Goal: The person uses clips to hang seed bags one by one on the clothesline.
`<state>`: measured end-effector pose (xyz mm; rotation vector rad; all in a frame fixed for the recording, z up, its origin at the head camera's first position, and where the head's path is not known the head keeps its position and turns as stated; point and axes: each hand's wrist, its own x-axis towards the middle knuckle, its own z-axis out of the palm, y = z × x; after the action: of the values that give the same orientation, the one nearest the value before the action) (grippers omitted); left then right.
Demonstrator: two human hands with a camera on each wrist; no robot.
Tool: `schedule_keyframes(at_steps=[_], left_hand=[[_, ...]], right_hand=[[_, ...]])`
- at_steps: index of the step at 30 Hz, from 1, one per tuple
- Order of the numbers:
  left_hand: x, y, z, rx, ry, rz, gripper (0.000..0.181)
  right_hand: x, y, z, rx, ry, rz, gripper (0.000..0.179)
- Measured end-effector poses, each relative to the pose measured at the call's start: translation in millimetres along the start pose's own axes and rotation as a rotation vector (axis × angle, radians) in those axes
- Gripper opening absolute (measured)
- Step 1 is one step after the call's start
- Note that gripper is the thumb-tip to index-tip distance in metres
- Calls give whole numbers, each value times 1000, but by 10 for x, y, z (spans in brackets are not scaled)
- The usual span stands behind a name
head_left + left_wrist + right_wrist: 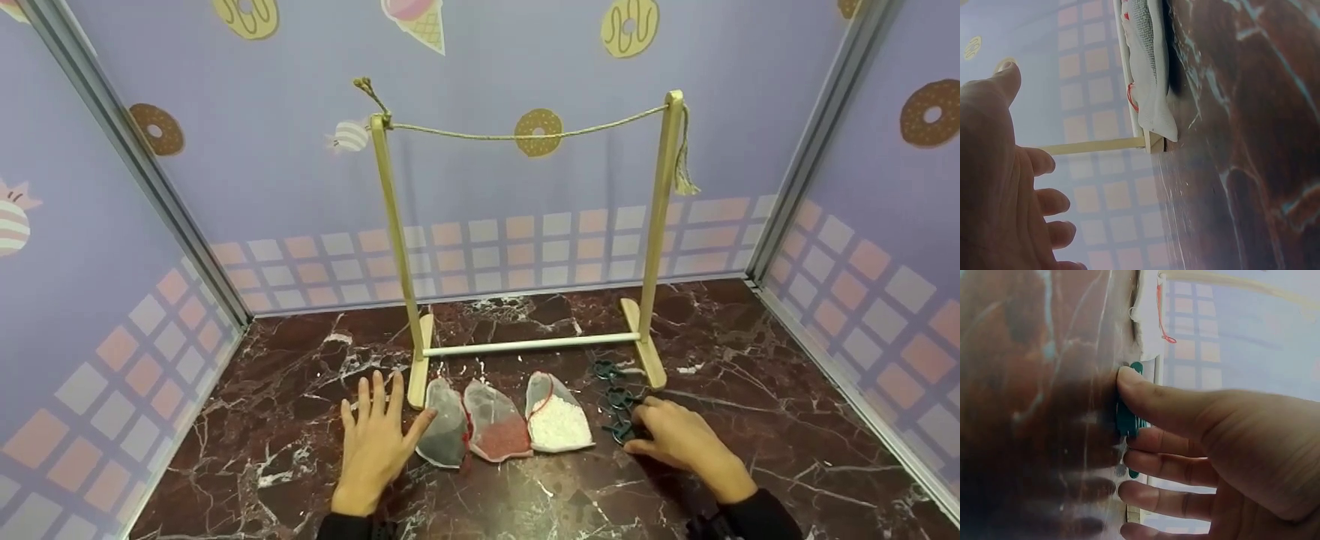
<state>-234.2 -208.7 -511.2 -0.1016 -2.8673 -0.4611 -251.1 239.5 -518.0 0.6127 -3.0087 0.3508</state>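
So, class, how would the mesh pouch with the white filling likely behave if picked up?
The white-filled mesh pouch would probably sag, since its fabric looks thin and sheer. Its grainy contents may shift when lifted, as they fill the wide end and leave the narrow end see-through. It seems unlikely to roll, lying flat on the marbled tabletop.

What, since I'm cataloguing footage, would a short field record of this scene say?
Left to right, by contents: gray bag, pink bag, white bag
Left hand: fingers extended, beside the gray bag
Right hand: thumb and index finger at the green clips; grip unclear
Stand: wooden, upright, behind the pink bag
Rope: strung across the stand, sagging slightly
Surface: dark red marbled tabletop
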Motion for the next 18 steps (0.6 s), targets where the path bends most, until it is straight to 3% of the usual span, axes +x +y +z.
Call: schedule_keyframes(at_steps=[11, 18], left_hand=[[24, 7, 21, 20, -31, -2, 91], [11, 22, 58, 5, -33, 5, 91]], right_hand=[[18, -11, -6, -8, -52, 23, 28], [5, -19, 27, 12, -45, -11, 58]])
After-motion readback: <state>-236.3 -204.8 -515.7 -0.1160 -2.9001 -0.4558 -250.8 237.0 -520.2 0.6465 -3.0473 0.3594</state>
